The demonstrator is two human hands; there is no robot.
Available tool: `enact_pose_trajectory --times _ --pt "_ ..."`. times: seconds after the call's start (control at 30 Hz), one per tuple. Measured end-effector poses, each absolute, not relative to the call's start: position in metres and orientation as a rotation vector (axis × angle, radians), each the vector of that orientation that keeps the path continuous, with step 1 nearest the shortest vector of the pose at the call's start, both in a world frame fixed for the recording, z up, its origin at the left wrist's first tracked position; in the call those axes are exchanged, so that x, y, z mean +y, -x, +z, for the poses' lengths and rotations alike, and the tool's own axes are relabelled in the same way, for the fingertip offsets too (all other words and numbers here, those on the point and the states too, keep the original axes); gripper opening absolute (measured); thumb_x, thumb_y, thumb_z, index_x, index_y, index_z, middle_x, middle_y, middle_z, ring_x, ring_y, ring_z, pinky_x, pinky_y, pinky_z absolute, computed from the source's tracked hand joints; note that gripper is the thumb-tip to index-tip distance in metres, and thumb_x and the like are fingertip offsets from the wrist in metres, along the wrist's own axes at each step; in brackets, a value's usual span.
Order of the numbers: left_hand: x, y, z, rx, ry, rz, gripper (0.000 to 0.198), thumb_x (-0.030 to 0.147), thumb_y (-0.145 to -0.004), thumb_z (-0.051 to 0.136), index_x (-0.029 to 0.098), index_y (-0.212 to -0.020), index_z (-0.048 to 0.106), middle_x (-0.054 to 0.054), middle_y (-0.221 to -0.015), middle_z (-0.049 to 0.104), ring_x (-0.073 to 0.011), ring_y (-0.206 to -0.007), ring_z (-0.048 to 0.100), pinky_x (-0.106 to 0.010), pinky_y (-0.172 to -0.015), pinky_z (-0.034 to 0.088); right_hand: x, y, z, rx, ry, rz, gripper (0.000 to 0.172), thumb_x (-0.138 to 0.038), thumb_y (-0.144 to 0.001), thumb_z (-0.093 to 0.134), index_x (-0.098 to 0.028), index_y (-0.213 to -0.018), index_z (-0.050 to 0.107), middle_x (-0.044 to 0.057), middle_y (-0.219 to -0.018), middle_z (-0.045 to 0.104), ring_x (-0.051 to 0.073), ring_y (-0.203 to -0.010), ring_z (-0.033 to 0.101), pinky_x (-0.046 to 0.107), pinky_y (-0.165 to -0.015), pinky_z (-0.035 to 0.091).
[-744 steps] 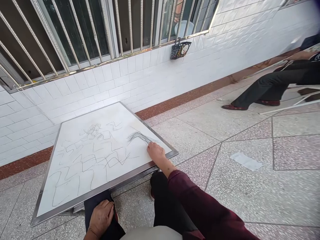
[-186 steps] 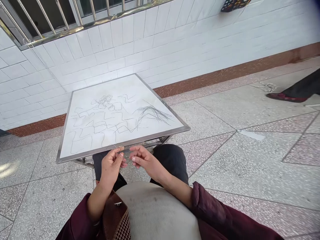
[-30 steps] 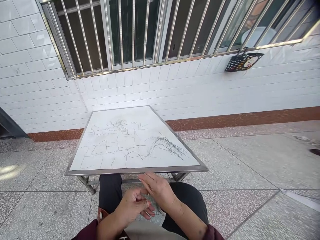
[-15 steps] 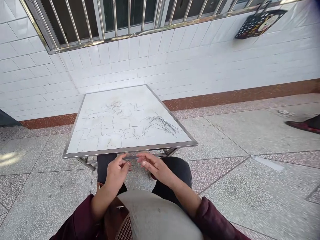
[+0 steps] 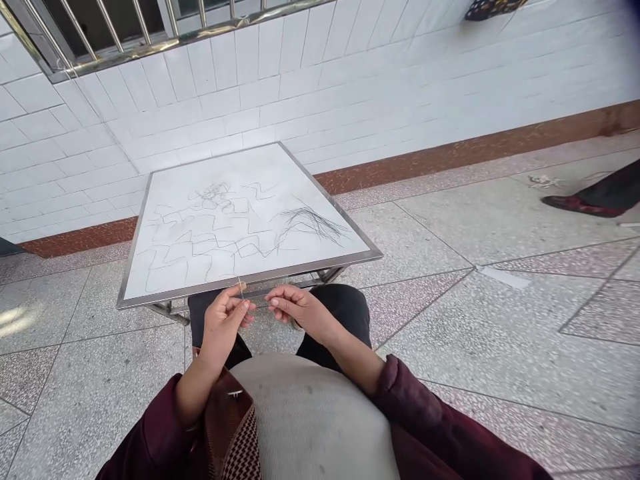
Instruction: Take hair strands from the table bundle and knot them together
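Observation:
My left hand [image 5: 221, 328] is in front of the table's near edge, over my lap. Its thumb and fingers pinch a thin pale strand [image 5: 241, 288] that sticks up past the fingertips. A short gap to the right, my right hand [image 5: 305, 312] has its thumb and fingertips pressed together; anything between them is too fine to make out. Beyond both hands stands a low white table [image 5: 250, 163] with a metal rim. Thin, bent dark strands [image 5: 205, 245] are scattered across it. A denser bundle of dark strands [image 5: 315, 223] lies at the right, and a small tangle [image 5: 215, 192] farther back.
A white tiled wall [image 5: 200, 120] with a barred window [image 5: 120, 40] rises behind the table. On the speckled floor lie a white strip [image 5: 504, 277] and a pale clump [image 5: 545, 181]. Another person's shoe [image 5: 583, 205] shows at the right.
My view has tipped downward and shifted right. My fingers have closed into pinches, and a pale strand now shows plainly at my left fingertips. The other person's leg shows more.

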State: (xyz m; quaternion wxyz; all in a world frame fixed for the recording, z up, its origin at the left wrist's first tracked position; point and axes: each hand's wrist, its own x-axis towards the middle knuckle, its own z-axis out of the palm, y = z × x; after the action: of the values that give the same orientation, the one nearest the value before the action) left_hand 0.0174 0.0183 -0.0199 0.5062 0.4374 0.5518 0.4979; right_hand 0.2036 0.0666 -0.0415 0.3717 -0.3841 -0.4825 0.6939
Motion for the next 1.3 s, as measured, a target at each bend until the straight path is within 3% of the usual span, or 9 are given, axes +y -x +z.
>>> enact_pose_trajectory --times 0.2,0.7,1.0,1.17,1.27,1.3 --pt "0.018 -0.021 -0.021 1.332 -1.067 1.24 0.049 0.043 -0.083 0.067 0.016 -0.122 0.059 -0.007 -0.088 0.074 -0.0143 -0.068 0.068 -0.022 -0.057 0.053 0.062 -0.197 -0.044 -0.938 0.906 1.887 0.026 -0.042 -0.074 0.078 -0.02 -0.083 0.067 -0.001 -0.075 0.065 0.008 -0.061 0.055 0.02 -0.054 0.041" --pt "0.024 -0.031 -0.028 1.291 -1.093 1.317 0.044 0.042 -0.083 0.067 0.017 -0.119 0.062 -0.005 -0.084 0.073 -0.0143 -0.067 0.065 -0.024 -0.058 0.054 0.058 -0.185 -0.05 -0.822 0.818 2.069 0.024 -0.037 -0.076 0.08 -0.019 -0.081 0.065 -0.002 -0.077 0.063 0.008 -0.068 0.055 0.02 -0.062 0.042" --pt "0.029 -0.025 -0.048 1.303 -1.24 1.302 0.042 0.039 -0.087 0.062 0.02 -0.124 0.059 -0.007 -0.097 0.071 -0.0156 -0.072 0.066 -0.026 -0.058 0.055 0.067 -0.188 -0.048 -0.926 0.835 1.936 0.023 -0.044 -0.08 0.074 -0.024 -0.084 0.064 0.004 -0.092 0.069 0.018 -0.082 0.063 0.033 -0.077 0.05" --pt "0.038 -0.005 -0.088 1.33 -1.752 1.019 0.031 0.033 -0.094 0.052 0.021 -0.12 0.063 -0.004 -0.088 0.073 -0.0158 -0.072 0.068 -0.029 -0.07 0.055 0.081 -0.192 -0.044 -0.926 0.902 1.763 0.03 -0.048 -0.077 0.075 -0.024 -0.086 0.059 0.004 -0.093 0.069 0.019 -0.085 0.065 0.034 -0.079 0.051" --pt "0.045 0.017 -0.12 1.374 -2.253 0.615 0.029 0.028 -0.097 0.045 0.022 -0.12 0.063 -0.005 -0.106 0.073 -0.017 -0.094 0.068 -0.031 -0.087 0.052 0.092 -0.197 -0.04 -0.895 0.897 1.716 0.031 -0.048 -0.077 0.075 -0.024 -0.087 0.059 0.004 -0.095 0.069 0.018 -0.089 0.066 0.033 -0.081 0.051" --pt "0.048 0.025 -0.129 1.357 -2.318 0.548 0.027 0.026 -0.096 0.046 0.021 -0.114 0.066 -0.005 -0.104 0.073 -0.0182 -0.094 0.068 -0.032 -0.087 0.052 0.097 -0.199 -0.039 -0.882 0.89 1.706 0.031 -0.048 -0.077 0.075 -0.024 -0.087 0.059 0.004 -0.096 0.069 0.018 -0.09 0.066 0.032 -0.082 0.052"
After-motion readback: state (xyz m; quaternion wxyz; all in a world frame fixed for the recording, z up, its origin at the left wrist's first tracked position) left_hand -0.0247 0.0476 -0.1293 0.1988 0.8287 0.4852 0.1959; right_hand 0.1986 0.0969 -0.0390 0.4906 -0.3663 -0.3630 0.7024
